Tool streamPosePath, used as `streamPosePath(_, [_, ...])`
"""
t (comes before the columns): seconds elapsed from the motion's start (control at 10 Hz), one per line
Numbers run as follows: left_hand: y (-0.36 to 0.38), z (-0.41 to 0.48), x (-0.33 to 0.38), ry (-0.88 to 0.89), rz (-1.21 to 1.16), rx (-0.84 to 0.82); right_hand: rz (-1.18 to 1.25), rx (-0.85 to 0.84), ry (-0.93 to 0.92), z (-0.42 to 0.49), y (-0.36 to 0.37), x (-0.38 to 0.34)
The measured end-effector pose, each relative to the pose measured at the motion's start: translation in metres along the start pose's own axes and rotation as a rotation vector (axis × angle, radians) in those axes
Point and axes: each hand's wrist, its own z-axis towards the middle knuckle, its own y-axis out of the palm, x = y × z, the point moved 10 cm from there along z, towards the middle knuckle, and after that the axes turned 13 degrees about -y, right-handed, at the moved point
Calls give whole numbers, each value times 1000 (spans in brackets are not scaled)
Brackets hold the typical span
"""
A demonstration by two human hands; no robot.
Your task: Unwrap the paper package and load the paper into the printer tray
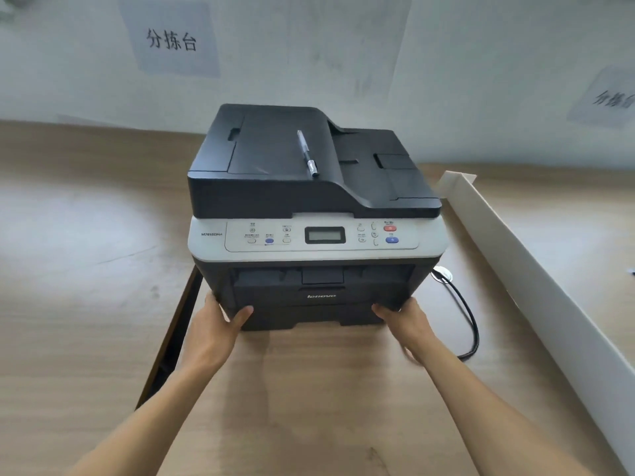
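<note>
Left hand (220,321), right hand (402,317) gripping printer (309,201) bottom corners, seemingly beside tray (309,317), table (86,269) open around

Front panel brand: "lenovo" is showing in pale letters on the dark front of the printer (314,214), between the left hand (213,329) and the right hand (407,324) and just above them.
Model number: "M7615DNA" is showing on the grey control strip (321,238), up and slightly beyond the left hand; the last letters are reading blurred.
Button captions: too small to read.
Wall sheet, far beyond the left hand: the paper sign (171,41) is reading "分拣台".
Wall sheet, far beyond the right hand: a second paper sign (610,97) is showing the same characters, partly cut off and blurred.
</note>
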Motion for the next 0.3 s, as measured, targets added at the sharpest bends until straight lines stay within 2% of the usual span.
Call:
streamPosePath(0.1, [-34,-15,22,77,76,72,-91,-140,-4,-16,-9,-26])
streamPosePath(0.2, [-59,-32,44,110,147,45,-277,-401,23,-37,-12,-63])
streamPosePath(0.3, [-79,-63,82,217,146,-39,-307,-593,-27,-70,-18,-123])
